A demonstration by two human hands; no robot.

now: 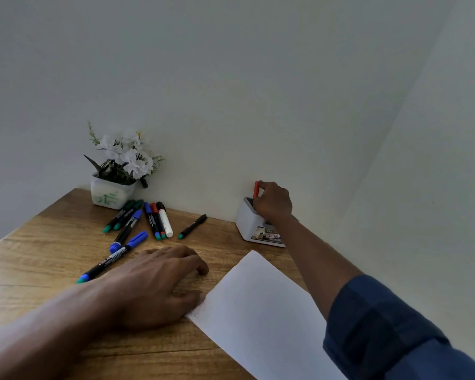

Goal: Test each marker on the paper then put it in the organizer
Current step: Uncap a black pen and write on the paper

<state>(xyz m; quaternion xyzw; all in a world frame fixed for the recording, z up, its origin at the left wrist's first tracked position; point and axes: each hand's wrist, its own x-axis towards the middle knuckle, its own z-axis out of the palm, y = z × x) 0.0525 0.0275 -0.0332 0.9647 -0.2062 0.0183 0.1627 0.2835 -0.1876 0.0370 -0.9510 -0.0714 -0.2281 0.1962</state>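
Observation:
My right hand (273,201) grips a red-capped marker (256,189) upright, its lower end inside the white organizer (247,223) against the wall. My left hand (159,281) rests palm down on the wooden table, its thumb touching the left corner of the white paper (258,305), which carries faint red scribbles there. Several markers (154,219) with blue, green, red and black caps lie in a loose group at the back left. A blue-capped marker (113,257) lies just beyond my left hand, and a black one (193,226) lies alone toward the organizer.
A white pot of white flowers (115,171) stands at the back left by the wall. The wooden table (52,248) meets the wall behind and on the right. My right sleeve (390,325) crosses over the paper's right side.

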